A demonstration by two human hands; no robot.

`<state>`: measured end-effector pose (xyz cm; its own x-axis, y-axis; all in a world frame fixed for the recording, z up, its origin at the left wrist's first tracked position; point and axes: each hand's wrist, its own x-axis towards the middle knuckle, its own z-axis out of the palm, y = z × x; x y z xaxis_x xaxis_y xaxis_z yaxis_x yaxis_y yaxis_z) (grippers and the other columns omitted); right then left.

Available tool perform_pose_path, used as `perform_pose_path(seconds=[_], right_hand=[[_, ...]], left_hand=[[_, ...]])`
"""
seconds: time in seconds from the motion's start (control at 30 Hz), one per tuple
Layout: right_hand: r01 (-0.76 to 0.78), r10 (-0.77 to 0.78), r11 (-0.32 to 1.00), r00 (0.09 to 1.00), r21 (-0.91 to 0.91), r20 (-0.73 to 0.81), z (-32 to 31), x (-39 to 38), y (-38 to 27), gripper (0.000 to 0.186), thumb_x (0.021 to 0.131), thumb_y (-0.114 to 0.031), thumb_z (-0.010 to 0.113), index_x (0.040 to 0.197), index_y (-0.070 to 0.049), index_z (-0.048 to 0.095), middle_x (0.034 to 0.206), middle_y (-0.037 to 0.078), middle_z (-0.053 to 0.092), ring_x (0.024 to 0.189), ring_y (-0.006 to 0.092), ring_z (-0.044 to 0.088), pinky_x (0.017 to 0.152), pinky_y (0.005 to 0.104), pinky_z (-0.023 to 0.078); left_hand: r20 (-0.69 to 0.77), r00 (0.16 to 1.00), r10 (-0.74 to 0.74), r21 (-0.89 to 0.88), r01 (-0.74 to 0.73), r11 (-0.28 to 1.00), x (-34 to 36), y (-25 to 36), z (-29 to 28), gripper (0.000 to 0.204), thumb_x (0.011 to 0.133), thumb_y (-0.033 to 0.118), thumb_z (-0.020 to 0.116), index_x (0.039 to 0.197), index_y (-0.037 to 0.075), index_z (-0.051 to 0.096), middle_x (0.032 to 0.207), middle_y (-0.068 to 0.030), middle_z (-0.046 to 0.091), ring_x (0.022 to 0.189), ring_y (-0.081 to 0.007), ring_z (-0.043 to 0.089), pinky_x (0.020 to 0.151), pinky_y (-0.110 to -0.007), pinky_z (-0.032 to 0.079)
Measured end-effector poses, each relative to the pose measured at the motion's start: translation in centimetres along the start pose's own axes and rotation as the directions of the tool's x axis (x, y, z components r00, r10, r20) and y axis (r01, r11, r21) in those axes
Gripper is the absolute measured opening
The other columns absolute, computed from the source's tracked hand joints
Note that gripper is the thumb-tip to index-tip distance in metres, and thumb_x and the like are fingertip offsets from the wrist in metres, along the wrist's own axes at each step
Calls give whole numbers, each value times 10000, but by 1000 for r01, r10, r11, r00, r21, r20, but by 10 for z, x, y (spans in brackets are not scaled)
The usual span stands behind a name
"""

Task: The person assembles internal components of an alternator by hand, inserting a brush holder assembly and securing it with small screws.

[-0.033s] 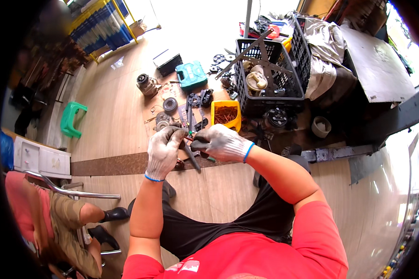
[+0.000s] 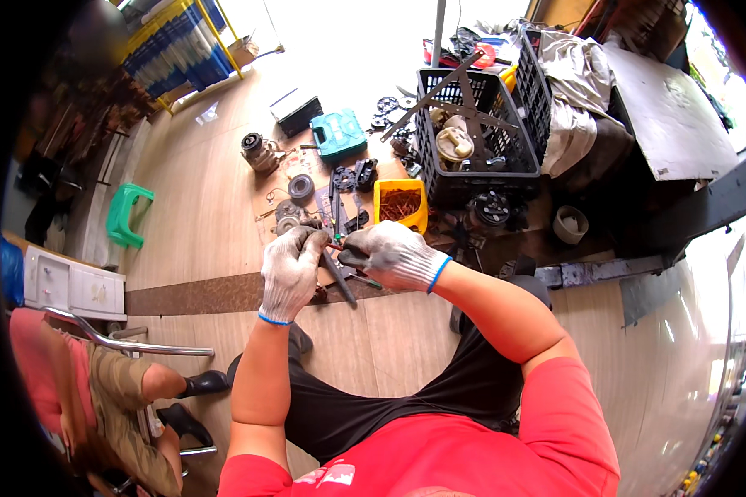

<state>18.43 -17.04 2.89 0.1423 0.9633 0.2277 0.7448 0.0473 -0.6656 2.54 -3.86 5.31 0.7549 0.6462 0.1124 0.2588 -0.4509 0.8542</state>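
1. Head view: gloved left hand (image 2: 288, 269) curled shut around a dark plier-like tool (image 2: 337, 277), fingers wrapped over its upper part; handles jutting down and right below the palm.
2. Gloved right hand (image 2: 394, 253) just beside, fingertips pinched narrow on the tool's top end, between both hands; exact contact too small to tell.
3. Beyond, on the wooden floor (image 2: 199, 199): yellow bin (image 2: 400, 205), black crate (image 2: 472, 137), green case (image 2: 338, 132).

Both gloved hands meet ahead of the knees, left hand (image 2: 288, 269) and right hand (image 2: 394, 255) curled closed, bare forearms angled inward.
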Motion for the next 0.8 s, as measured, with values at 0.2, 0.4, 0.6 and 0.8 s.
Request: perform_pose_path(seconds=[0.2, 0.4, 0.6, 0.8], right_hand=[[16, -16, 970, 1000, -241, 2, 2, 2, 3, 150, 899, -215, 651, 880, -71, 690, 765, 182, 679, 725, 387, 672, 692, 482, 524], [-473, 318, 790, 861, 391, 398, -34, 8, -5, 262, 940, -298, 676, 967, -49, 753, 761, 140, 688, 647, 171, 628, 616, 334, 504], [-488, 252, 661, 859, 569, 445, -32, 3, -9, 343, 934, -331, 714, 921, 12, 733, 730, 66, 659, 633, 111, 557, 592, 306, 471], [-319, 231, 871, 937, 374, 262, -25, 2, -5, 308, 924, -322, 710, 948, -15, 731, 736, 133, 679, 617, 229, 593, 601, 365, 482]], left_hand=[[19, 971, -237, -72, 237, 969, 3, 3, 5, 261, 988, 197, 622, 936, -40, 720, 735, -103, 674, 676, -156, 608, 657, -328, 486], [233, 970, -71, -353, 153, 923, 2, -3, -6, 208, 997, 98, 594, 1104, -39, 707, 993, -60, 713, 897, -123, 642, 852, -268, 519], [162, 977, 137, -444, -52, 894, -5, -16, -6, 164, 969, 67, 617, 1059, -35, 709, 966, -81, 730, 872, -138, 665, 810, -282, 538], [-43, 968, 249, -102, -252, 962, -5, 2, -1, 134, 927, 82, 679, 920, -51, 703, 778, -117, 706, 730, -160, 662, 685, -296, 527]])
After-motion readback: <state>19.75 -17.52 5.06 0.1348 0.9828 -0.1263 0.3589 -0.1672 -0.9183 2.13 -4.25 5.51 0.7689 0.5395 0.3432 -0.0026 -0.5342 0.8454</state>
